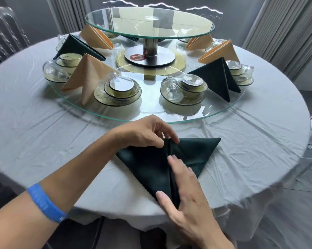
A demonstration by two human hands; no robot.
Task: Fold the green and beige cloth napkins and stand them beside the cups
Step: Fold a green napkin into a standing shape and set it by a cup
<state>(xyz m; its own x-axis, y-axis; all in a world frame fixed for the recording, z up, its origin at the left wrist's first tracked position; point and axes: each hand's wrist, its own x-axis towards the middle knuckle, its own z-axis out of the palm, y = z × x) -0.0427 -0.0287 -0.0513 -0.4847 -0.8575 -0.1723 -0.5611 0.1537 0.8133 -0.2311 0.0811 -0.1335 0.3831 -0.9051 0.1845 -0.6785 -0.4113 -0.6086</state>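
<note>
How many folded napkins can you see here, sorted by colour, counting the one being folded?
Green: 3 — one flat under the left hand and right hand, two standing.
Beige: 4 — all standing.
Total: 7 on clear view; a dark shape behind the glass stand's post is unclear.

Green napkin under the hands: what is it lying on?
The green napkin lies flat on the white tablecloth, short of the glass turntable. The left hand and right hand cover parts of its folds.
</note>
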